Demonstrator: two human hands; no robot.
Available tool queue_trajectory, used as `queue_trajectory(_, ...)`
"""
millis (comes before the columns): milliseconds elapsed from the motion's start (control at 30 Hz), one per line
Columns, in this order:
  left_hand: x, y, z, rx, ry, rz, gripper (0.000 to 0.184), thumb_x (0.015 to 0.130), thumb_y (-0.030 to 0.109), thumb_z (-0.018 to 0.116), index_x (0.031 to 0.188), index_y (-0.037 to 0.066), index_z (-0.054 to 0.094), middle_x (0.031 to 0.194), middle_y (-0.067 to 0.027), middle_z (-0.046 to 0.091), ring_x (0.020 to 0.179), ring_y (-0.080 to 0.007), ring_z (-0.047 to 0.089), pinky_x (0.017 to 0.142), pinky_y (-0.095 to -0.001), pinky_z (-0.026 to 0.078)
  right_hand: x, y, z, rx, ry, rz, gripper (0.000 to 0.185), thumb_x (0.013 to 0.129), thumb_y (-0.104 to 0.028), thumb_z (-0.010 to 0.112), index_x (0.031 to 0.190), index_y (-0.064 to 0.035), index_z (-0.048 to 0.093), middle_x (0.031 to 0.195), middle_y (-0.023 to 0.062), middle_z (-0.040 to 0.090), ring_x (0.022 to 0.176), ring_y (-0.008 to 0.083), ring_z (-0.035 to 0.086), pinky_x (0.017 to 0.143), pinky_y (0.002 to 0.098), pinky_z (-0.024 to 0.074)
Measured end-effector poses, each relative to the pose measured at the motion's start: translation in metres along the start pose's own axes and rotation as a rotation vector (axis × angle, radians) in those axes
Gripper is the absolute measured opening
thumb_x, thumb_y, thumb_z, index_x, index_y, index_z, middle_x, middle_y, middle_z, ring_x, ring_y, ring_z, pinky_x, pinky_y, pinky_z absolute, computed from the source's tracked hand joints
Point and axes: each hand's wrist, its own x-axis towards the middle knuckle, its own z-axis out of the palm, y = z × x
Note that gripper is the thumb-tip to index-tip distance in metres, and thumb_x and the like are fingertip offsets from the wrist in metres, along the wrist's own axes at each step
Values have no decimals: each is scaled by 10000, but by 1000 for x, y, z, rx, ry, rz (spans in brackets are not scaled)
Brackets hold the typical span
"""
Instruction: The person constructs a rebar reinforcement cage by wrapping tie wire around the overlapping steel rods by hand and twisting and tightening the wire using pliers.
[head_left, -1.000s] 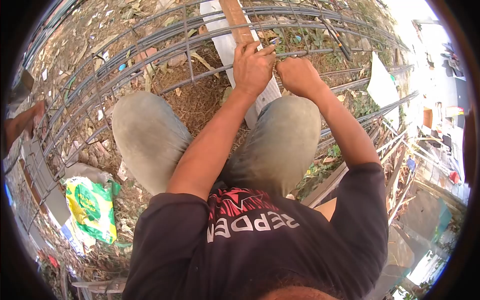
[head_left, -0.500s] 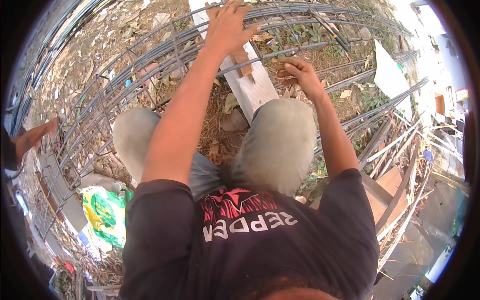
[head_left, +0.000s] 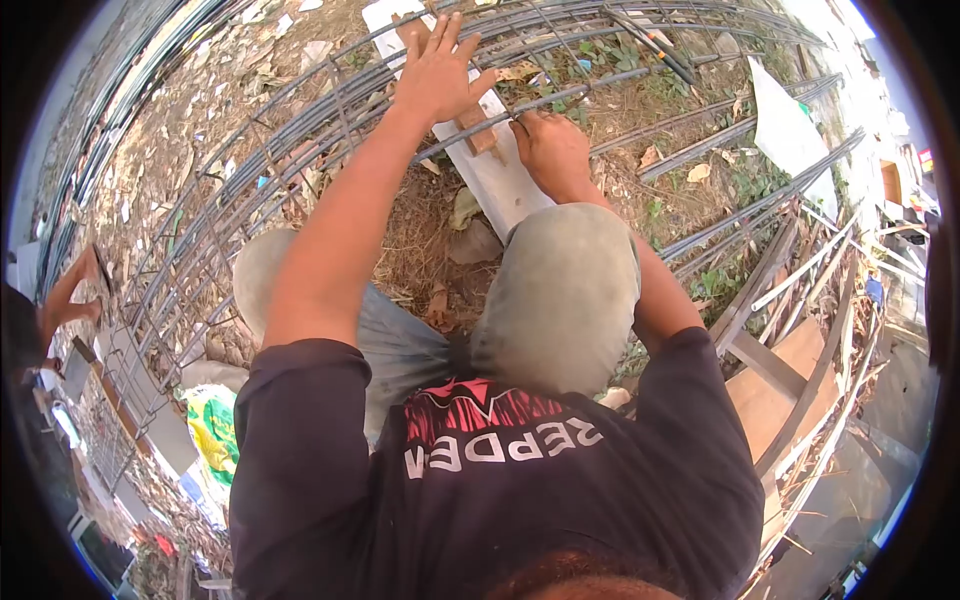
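Note:
A long cage of steel reinforcing bars (head_left: 330, 110) with square stirrups runs across in front of my knees. My left hand (head_left: 440, 80) rests on the bars with its fingers spread. My right hand (head_left: 552, 150) is closed at the nearest steel bar (head_left: 620, 80), fingers curled around it; its fingertips are partly hidden. Beneath the bars lies a white board (head_left: 495, 180) with a brown piece of wood (head_left: 478, 130) on it. A dark long-handled tool (head_left: 660, 50) lies across the bars, right of my hands.
Another person's hand (head_left: 80, 285) shows at the far left. A green and yellow sack (head_left: 212, 430) lies beside my left arm. To the right are scrap timber (head_left: 770, 365), a white sheet (head_left: 785, 130) and more bar ends (head_left: 790, 190). Dry leaves and litter cover the ground.
My right hand has moved left and closed at the near bar; before, it hung apart with loose fingers. My left hand stays on the cage. The other person's hand has shifted slightly.

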Motion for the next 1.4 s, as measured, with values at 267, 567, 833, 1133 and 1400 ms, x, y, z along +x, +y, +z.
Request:
queue_trajectory(267, 5, 5, -7, 38, -117, -16, 744, 997, 626, 476, 1556, 133, 468, 1707, -158, 256, 1593, -318, 195, 1256, -607, 180, -8, 17, -10, 188, -56, 94, 242, 933, -295, 684, 973, -70, 761, 908, 148, 760, 864, 362, 726, 745, 478, 583)
queue_trajectory(567, 4, 2, -2, 31, -57, 64, 660, 1028, 565, 487, 1532, 139, 483, 1699, -156, 276, 1565, -371, 262, 1238, -611, 205, -183, 214, -12, 184, 260, 1007, 319, 943, -315, 681, 1101, -56, 780, 985, 201, 768, 921, 356, 747, 848, 438, 565)
queue_trajectory(833, 3, 9, -15, 11, -36, 82, 704, 1032, 548, 485, 1599, 141, 388, 1692, -180, 281, 1559, -394, 261, 1247, -586, 196, -213, 267, -50, 122, 413, 924, 272, 967, -255, 668, 1132, -65, 772, 1045, 183, 766, 978, 363, 739, 862, 450, 570)
queue_trajectory(1133, 5, 18, -30, -66, -107, -49, 757, 1030, 579, 461, 1629, 139, 314, 1702, -176, 255, 1567, -371, 246, 1270, -555, 178, 94, 257, -104, -174, 328, -76, 424, 905, -204, 719, 1297, -66, 632, 1206, 193, 684, 1107, 389, 656, 946, 481, 540)
queue_trajectory(1400, 8, 29, -35, -146, -138, 169, 468, 1067, 468, 467, 1292, 114, 673, 1585, -118, 459, 1541, -294, 326, 1293, -538, 177, 125, 266, -82, -225, -78, 62, 393, 885, -162, 648, 1257, -48, 594, 1198, 246, 673, 1093, 463, 645, 926, 544, 519)
